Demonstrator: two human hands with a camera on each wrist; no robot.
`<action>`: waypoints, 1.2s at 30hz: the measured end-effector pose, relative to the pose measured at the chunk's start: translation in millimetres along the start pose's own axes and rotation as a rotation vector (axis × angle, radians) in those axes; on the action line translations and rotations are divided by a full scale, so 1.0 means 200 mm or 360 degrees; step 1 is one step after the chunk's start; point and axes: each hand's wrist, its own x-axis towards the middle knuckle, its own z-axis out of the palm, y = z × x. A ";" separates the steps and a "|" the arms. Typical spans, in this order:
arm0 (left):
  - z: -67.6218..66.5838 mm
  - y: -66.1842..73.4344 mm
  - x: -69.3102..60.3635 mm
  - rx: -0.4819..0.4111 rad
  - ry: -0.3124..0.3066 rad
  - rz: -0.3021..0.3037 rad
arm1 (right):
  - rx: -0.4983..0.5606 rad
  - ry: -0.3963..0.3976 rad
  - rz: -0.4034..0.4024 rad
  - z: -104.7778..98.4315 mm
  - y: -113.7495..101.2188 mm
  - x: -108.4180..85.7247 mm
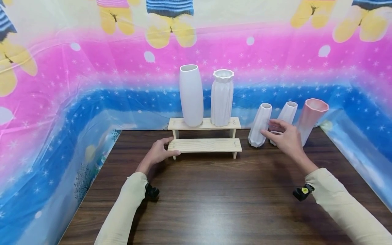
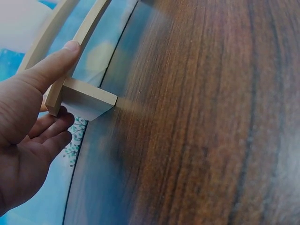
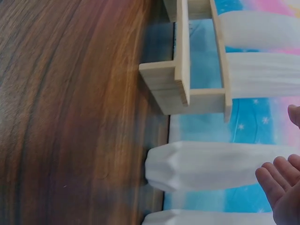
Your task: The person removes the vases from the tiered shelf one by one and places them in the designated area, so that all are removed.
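Note:
My left hand (image 1: 157, 151) grips the left end of a two-step wooden stand (image 1: 205, 145), thumb along the lower shelf's front edge, fingers behind its end. The left wrist view shows that thumb lying on the wood. Two white vases stand on the upper shelf: a tall smooth one (image 1: 192, 97) and a ribbed one (image 1: 222, 102) with a wavy rim. My right hand (image 1: 287, 137) is beside a faceted white vase (image 1: 258, 131) right of the stand, thumb and fingers spread. In the right wrist view the fingers (image 3: 269, 183) overlap this vase's upper part; contact is unclear.
Behind my right hand stand another white vase (image 1: 287, 111) and a pink-to-white vase (image 1: 311, 115). A white rim (image 1: 276, 132) shows partly hidden by the hand. The dark wooden table (image 1: 211, 197) meets a patterned cloth (image 1: 128, 85) at its back and sides.

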 end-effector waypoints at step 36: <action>0.00 -0.01 0.00 0.0023 0.0002 0.0024 | 0.0142 -0.0201 -0.0087 0.21 -0.38 0.25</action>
